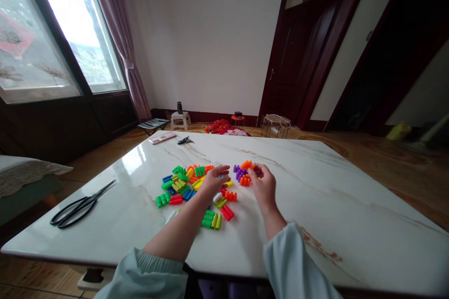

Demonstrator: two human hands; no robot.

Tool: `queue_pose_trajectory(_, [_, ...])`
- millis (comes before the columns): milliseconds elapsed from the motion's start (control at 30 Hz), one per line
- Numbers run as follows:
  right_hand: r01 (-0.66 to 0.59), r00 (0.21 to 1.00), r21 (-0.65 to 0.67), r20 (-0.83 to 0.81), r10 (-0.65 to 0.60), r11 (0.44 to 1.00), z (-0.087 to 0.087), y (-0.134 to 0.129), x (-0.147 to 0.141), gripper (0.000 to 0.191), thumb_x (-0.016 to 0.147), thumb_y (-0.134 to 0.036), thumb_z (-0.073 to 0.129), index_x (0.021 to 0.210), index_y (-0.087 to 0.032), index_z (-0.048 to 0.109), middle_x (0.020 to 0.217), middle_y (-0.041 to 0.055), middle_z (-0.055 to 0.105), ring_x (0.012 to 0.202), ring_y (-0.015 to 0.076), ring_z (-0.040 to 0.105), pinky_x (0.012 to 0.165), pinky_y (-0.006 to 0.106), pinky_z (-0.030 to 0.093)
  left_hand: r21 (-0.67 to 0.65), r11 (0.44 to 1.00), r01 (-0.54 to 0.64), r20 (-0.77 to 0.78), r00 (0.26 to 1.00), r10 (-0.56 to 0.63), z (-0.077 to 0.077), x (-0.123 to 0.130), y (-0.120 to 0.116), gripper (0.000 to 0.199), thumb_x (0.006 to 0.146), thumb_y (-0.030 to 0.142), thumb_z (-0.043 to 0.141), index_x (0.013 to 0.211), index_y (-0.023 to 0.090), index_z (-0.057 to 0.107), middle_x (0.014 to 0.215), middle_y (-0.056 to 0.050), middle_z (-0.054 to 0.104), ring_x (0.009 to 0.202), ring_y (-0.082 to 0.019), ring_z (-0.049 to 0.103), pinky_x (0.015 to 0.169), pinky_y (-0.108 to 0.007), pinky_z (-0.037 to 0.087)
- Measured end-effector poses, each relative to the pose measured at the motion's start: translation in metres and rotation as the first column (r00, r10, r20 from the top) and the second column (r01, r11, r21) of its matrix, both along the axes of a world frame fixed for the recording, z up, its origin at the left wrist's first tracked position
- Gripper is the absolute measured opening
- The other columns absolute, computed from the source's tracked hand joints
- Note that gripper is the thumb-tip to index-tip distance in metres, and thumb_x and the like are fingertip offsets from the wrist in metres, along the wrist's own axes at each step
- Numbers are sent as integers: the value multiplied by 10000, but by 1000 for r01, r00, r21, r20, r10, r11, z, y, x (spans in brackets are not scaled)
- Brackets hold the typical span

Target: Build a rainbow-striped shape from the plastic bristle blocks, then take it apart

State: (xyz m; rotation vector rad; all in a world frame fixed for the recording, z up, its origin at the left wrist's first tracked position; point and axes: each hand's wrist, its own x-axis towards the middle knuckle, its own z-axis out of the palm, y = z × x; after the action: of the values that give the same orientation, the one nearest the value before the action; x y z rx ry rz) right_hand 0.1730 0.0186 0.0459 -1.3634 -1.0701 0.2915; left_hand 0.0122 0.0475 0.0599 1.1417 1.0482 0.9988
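Colourful plastic toy blocks [179, 185] lie in a loose pile on the white marble-patterned table [315, 205]. My left hand [214, 181] hovers over the right side of this pile, its fingers stretched out and apart, with no block visible in them. Between the fingertips of my right hand [264, 182] is an orange toy block [247, 164]. Purple blocks [240, 175] and another orange block [245, 181] lie just left of that hand, apart from the main pile. Nearer to me are a red block [228, 212] and a green block [207, 219]. My left forearm hides part of the pile.
Black-handled scissors [82, 206] rest at the table's left. Toward the far left edge are a pink, flat rectangular item [162, 138] and a small dark tool [184, 140]. Beyond the table stand a white stool [180, 120] and a round stool [276, 121].
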Motion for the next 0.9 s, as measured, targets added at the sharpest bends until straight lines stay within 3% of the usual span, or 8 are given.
queue_pose_trajectory(100, [150,988,-69,-28,-152,986,-4,0,25,250,735,-364,571,879,-164,618,825,69,690,705,188,631,670,288,485,75,997,-19,-169,985,32,-7,-6,7,358,702,136,694,1059,117,674,993,-116,691,788,-174,658,605,-239,506])
queue_pose_trajectory(200, [245,966,-222,141,-218,944,-15,-2,43,212,724,-314,567,873,-175,625,820,63,696,704,185,632,662,274,462,81,997,-2,-246,969,22,-12,-10,10,318,721,132,664,1037,109,683,926,-104,702,759,-173,655,588,-240,506])
queue_pose_trajectory(333, [281,915,-466,393,-89,839,-32,-3,51,142,713,-225,569,826,-203,650,828,45,712,755,188,643,631,249,427,92,995,25,-312,950,5,-17,-11,11,283,703,135,679,985,124,705,894,-89,706,732,-170,653,610,-249,511])
queue_pose_trajectory(433, [305,886,-543,463,-24,782,-43,-1,52,157,708,-195,570,832,-204,666,864,49,721,788,194,651,636,250,424,147,988,42,-365,931,15,-21,-12,12,270,671,119,690,937,150,727,877,-70,711,706,-158,642,619,-236,501])
queue_pose_trajectory(667, [316,885,-493,460,-65,811,-55,4,52,172,732,-182,540,846,-200,667,849,52,723,785,193,657,663,255,440,182,979,93,-404,915,-11,-26,-12,10,267,661,147,692,921,170,746,722,-29,691,635,-149,612,592,-235,482])
queue_pose_trajectory(900, [309,890,-444,446,-92,841,-58,7,48,199,751,-181,512,873,-171,670,860,73,719,785,199,654,690,259,451,145,984,104,-411,911,-35,-23,-10,10,283,676,146,685,955,156,736,760,-39,697,640,-154,628,569,-229,483])
